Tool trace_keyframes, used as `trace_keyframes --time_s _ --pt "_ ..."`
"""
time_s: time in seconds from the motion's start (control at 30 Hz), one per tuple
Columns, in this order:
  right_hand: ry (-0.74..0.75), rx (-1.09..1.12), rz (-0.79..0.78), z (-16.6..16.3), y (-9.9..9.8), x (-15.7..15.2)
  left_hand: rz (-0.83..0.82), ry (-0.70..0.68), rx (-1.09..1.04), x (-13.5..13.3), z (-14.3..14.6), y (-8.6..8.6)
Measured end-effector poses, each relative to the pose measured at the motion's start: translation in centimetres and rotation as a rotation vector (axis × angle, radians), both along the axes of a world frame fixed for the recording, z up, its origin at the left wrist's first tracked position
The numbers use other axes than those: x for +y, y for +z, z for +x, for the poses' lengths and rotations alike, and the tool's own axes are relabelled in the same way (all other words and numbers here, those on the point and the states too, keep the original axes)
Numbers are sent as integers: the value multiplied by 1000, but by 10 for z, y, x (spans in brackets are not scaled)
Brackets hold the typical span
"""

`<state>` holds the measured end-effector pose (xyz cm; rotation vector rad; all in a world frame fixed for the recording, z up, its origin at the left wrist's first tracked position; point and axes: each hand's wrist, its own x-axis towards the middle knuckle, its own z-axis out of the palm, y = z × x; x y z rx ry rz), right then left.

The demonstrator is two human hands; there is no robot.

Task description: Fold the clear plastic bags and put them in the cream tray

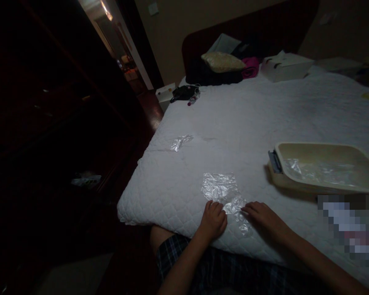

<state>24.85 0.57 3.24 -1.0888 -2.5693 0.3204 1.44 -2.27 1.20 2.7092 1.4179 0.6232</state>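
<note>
A clear, crinkled plastic bag (219, 185) lies spread on the white quilted bed cover in front of me. My left hand (214, 219) is at its near left edge, the fingers curled down onto the film. On the other side, my right hand (263, 217) pinches the bag's right edge between thumb and fingers. Part of the film hangs toward me between the two hands. A smaller piece of clear plastic (181, 142) lies farther off, near the bed's left edge.
To the right stands a cream plastic bin (320, 186) with clear plastic inside. Beyond are a small bottle (194, 98), a dark bag (184, 93), a patterned cushion (223, 62) and a white box (287, 66). The bed's left edge drops to a dark floor. A blurred-out patch covers the lower right.
</note>
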Motion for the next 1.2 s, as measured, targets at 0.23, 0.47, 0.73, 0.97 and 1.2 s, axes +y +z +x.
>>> trace_keyframes --time_s 0.23,0.47,0.73,0.97,1.2 --pt "108 -49 78 -17 1 -10 -27 -28 37 2 1 1" --pt "-123 137 -116 -35 -1 4 -10 -26 48 0 -1 -5" --pt "-327 -55 -151 -61 -5 17 26 -35 41 -2 -3 -5" --pt "-231 83 -263 -56 1 11 47 75 13 2 7 -6" --pt "-239 281 -282 -3 1 5 -1 199 14 11 13 1"
